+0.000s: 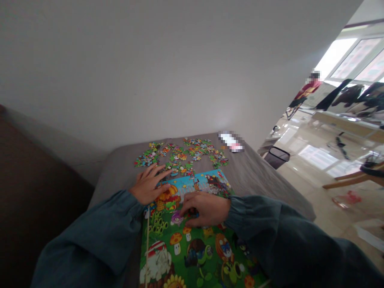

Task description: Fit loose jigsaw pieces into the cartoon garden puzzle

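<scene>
The left hand (148,185) is laid flat, fingers spread, grip open, on the puzzle board's (192,248) far left corner. The right hand (205,209) is curled palm-down mid-board, fingertips pressed on a piece; loose pieces (183,156) are scattered along the bed's (255,172) far edge.

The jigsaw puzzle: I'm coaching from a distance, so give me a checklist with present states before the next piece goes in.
1. Puzzle board lies flat on the grey surface: ok.
2. Left hand steadies the board's far left corner: ok.
3. Right hand rests on the picture, fingertips down: ok.
4. A piece under the right fingers: cannot tell, hidden.
5. Loose pieces spread beyond the board, near the left hand: ok.
6. Pieces face up: cannot tell, too small.
</scene>
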`<action>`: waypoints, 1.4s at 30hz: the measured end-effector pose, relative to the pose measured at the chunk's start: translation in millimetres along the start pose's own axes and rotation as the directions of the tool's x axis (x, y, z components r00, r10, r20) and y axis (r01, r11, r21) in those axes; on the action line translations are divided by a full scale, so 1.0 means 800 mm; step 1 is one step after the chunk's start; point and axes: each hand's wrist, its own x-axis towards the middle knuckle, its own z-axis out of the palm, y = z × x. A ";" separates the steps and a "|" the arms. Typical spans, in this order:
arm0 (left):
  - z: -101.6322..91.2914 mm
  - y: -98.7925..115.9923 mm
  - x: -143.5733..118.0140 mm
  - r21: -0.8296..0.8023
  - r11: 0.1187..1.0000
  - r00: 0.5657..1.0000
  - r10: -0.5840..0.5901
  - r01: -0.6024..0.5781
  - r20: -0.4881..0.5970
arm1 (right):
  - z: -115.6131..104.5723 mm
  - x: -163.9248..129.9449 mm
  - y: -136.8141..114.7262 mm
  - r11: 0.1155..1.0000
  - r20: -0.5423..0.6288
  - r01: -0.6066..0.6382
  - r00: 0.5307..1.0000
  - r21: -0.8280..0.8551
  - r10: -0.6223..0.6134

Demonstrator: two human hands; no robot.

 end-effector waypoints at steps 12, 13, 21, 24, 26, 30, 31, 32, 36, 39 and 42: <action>-0.001 0.001 0.002 0.015 1.000 0.999 -0.006 0.006 0.040 | 0.004 0.001 0.001 1.000 -0.027 0.022 0.999 0.006 -0.022; -0.002 0.001 0.002 0.016 1.000 0.999 -0.006 0.005 0.039 | 0.004 0.001 0.001 1.000 -0.028 0.019 0.999 0.007 -0.019; -0.001 0.001 0.002 0.023 1.000 0.999 -0.007 0.006 0.042 | 0.010 0.001 0.003 0.999 -0.049 0.028 0.998 0.022 -0.027; 0.001 -0.002 0.004 0.022 1.000 0.999 -0.006 0.006 0.036 | -0.004 -0.004 -0.003 0.998 -0.078 0.046 0.996 0.038 -0.043; 0.003 -0.005 0.005 0.016 1.000 1.000 -0.013 0.012 0.015 | -0.026 -0.010 -0.001 0.998 -0.150 0.031 0.988 0.053 -0.023; 0.005 -0.013 0.007 0.008 1.000 0.997 -0.026 0.027 -0.069 | -0.075 -0.028 0.042 0.994 -0.428 -0.109 0.897 0.019 0.107; 0.005 -0.014 0.008 0.005 1.000 0.996 -0.026 0.027 -0.091 | -0.082 -0.033 0.060 0.989 -0.494 -0.145 0.859 0.024 0.138; 0.006 -0.014 0.009 0.001 1.000 0.993 -0.026 0.026 -0.112 | -0.086 -0.038 0.081 0.980 -0.565 -0.195 0.806 0.033 0.179; 0.004 -0.011 0.017 -0.015 1.000 0.985 -0.001 -0.002 -0.173 | -0.074 -0.051 0.152 0.950 -0.728 -0.311 0.654 -0.009 0.207; 0.001 -0.006 0.033 -0.018 0.999 0.983 0.045 -0.049 -0.179 | -0.058 -0.054 0.177 0.949 -0.719 -0.313 0.669 -0.043 0.188; -0.002 -0.004 0.055 -0.014 0.997 0.989 0.073 -0.075 -0.128 | -0.052 -0.054 0.181 0.957 -0.707 -0.286 0.686 -0.046 0.171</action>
